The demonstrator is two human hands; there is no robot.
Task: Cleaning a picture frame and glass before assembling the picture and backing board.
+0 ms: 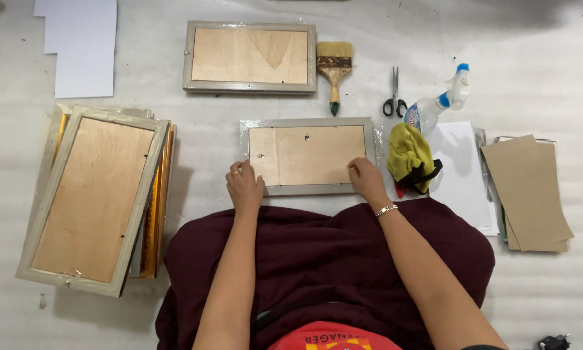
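Head view, surface: the person sits on a white padded floor (537, 39), legs under a maroon cloth, with the work laid out in front.
Frame in hand: a grey picture frame (309, 155) lies face down just ahead of the knees, its plywood backing board showing, with a small hanger near the top edge and a small fastener near the left side.
Left hand: the left hand (244, 187) rests on the frame's lower left corner, fingers curled down onto the board edge, pressing rather than gripping.
Right hand: the right hand (365, 177) presses the lower right part of the board in the same way; the two hands are well apart, neither closed around anything.
Done, as it looks: the backing appears seated in this frame; a second frame (250, 57) lies face down beyond it, also backed.
Stack at left: a pile of frames (94, 198), top one backed, gold edges showing beneath.
Left to do, by judgement: fastening looks incomplete on the frame in hand, since only one fastener shows.
Tools nearby: paintbrush (334, 72), scissors (394, 94), spray bottle (439, 102), yellow cloth (409, 155), all untouched.
Supplies at right: brown cardboard sheets (530, 194) on white paper (460, 175).
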